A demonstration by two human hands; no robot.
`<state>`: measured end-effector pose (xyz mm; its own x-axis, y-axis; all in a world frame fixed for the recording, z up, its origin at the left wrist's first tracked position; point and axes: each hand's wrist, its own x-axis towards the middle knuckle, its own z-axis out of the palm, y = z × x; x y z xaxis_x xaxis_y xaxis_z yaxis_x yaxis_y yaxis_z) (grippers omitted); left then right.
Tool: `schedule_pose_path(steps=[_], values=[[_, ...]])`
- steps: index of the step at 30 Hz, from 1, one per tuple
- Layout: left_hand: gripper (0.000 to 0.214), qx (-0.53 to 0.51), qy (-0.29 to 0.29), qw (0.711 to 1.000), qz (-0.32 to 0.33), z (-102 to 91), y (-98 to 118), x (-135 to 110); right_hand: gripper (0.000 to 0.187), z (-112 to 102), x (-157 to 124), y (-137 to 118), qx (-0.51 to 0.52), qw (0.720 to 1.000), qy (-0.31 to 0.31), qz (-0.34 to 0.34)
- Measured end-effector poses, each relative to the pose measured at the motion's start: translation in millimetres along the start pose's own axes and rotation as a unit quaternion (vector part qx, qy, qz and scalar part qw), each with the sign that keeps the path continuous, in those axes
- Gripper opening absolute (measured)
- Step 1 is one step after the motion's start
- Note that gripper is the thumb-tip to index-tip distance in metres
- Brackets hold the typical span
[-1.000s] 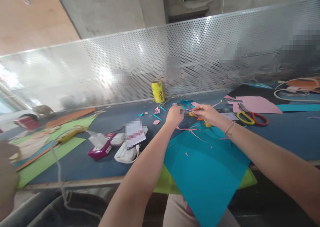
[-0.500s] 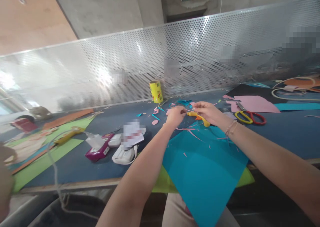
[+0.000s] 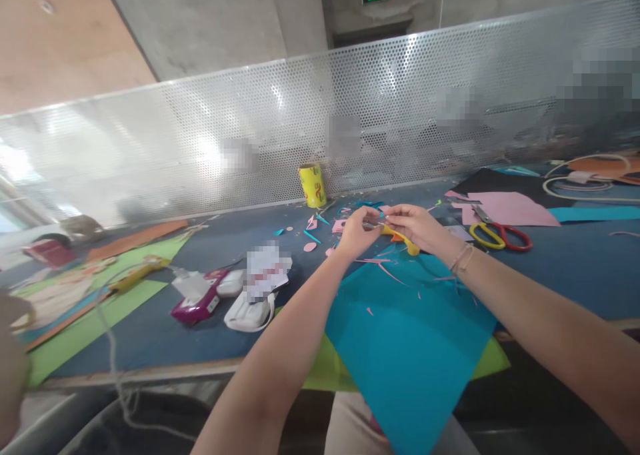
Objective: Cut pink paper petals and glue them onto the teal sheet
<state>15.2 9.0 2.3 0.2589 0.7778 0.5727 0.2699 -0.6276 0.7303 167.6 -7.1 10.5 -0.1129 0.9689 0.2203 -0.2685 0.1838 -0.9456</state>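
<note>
My left hand (image 3: 359, 233) and my right hand (image 3: 416, 225) meet above the table, fingertips almost touching. Both hands have their fingers pinched together; what lies between them is too small to make out, though a bit of blue shows there. Just below them rests a yellow-orange glue gun (image 3: 411, 247), partly covered by my fingers. A large blue paper sheet (image 3: 410, 335) lies nearer me with its corner hanging over the table edge. Thin pink paper strips (image 3: 390, 270) are scattered on it, and a green sheet (image 3: 325, 368) shows beneath.
Scissors (image 3: 507, 236) with yellow and red handles lie right, beside pink paper (image 3: 515, 208). A yellow roll (image 3: 313, 185) stands by the perforated metal screen (image 3: 280, 128). Left are a purple power strip (image 3: 195, 308), a white charger (image 3: 249, 311) and another yellow glue gun (image 3: 135, 275).
My left hand has shifted slightly right, its fingers now closer to my right fingertips and over the end of the glue gun. My right hand has hardly moved.
</note>
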Motion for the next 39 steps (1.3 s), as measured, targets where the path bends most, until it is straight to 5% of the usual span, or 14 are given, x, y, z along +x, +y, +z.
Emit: schedule_pose_path(steps=[11, 28, 39], values=[[0.006, 0.131, 0.060, 0.981, 0.130, -0.2, -1.1, -0.5, 0.007, -1.7, 2.3, 0.4, 0.045, 0.999, -0.016, 0.016], [0.009, 0.130, 0.082, 0.981, 0.117, 2.5, 1.2, -2.1, 0.011, 1.4, -1.4, -0.9, 0.040, 0.999, -0.027, 0.021], [0.008, 0.115, 0.079, 0.984, 0.108, 2.4, 1.4, -0.6, 0.028, -7.7, 4.5, 9.0, -0.171, 0.983, -0.036, -0.053]])
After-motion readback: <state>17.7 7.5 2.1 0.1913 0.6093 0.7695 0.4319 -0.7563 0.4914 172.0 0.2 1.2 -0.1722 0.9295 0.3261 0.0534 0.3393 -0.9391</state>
